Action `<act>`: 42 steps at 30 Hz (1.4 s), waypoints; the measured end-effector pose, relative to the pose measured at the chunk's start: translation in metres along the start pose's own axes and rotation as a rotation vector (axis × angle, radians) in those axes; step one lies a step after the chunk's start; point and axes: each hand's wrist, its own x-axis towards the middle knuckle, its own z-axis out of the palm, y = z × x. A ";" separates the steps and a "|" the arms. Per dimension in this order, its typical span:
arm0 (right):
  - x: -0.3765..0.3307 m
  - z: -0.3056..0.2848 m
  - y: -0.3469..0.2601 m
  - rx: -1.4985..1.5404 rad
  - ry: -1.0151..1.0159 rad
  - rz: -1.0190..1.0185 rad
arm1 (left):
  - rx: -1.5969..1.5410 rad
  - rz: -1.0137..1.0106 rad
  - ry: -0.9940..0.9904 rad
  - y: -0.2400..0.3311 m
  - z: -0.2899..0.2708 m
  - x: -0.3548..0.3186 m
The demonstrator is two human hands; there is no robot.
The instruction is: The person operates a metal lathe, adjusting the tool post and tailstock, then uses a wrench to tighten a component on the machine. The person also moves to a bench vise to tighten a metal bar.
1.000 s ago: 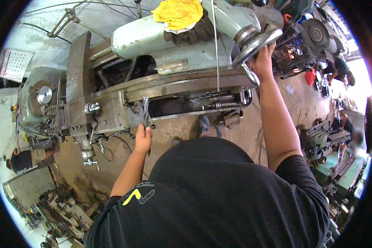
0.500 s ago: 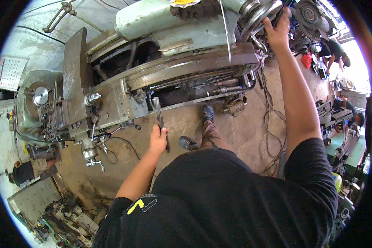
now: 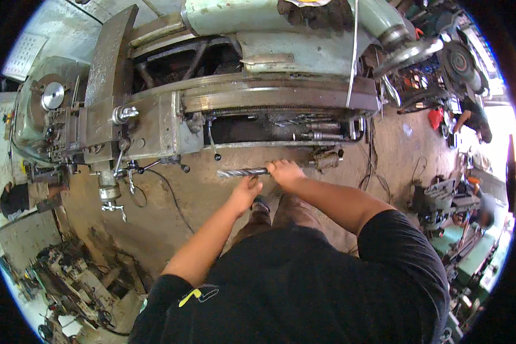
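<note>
A large twist drill bit (image 3: 241,172) lies level in front of my body, its fluted end pointing left. My right hand (image 3: 288,174) is closed round the shank at the right end. Just left of it, my left hand (image 3: 247,194) grips the bit from below near the middle, its fingers partly hidden. Beyond my hands stretches a lathe (image 3: 269,98) with a light green tailstock (image 3: 304,51). The steel tailstock handwheel (image 3: 410,58) at the upper right is untouched. More drill bits and tapered tools (image 3: 322,136) rest in the tray under the lathe bed.
Levers and a crank handle (image 3: 113,207) stick out from the carriage at left. A cable (image 3: 175,195) trails over the floor. More machinery stands at the lower left (image 3: 86,281) and right (image 3: 447,200). Other people (image 3: 471,121) are at work by the right and left edges.
My right hand has let go of the handwheel and come down onto the drill bit's shank. The bit, upright in my left hand before, is now level and farther right.
</note>
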 end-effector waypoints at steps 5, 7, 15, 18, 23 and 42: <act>0.070 0.024 0.135 -0.187 0.025 0.206 | 0.621 -0.228 -0.055 -0.110 -0.064 -0.040; 0.093 0.038 0.179 -0.199 -0.006 0.337 | 0.536 -0.405 0.143 -0.168 -0.087 -0.092; 0.094 0.087 0.239 -0.214 0.021 0.662 | 1.101 -0.327 -0.316 -0.297 -0.097 -0.273; 0.103 0.101 0.237 -0.301 -0.035 0.773 | 0.651 -0.611 -0.124 -0.304 -0.078 -0.267; 0.124 0.111 0.210 0.196 0.182 1.341 | 0.268 -0.450 0.292 -0.243 -0.052 -0.217; 0.178 0.097 0.046 0.169 0.024 0.678 | 0.564 -0.556 0.184 -0.301 -0.285 -0.278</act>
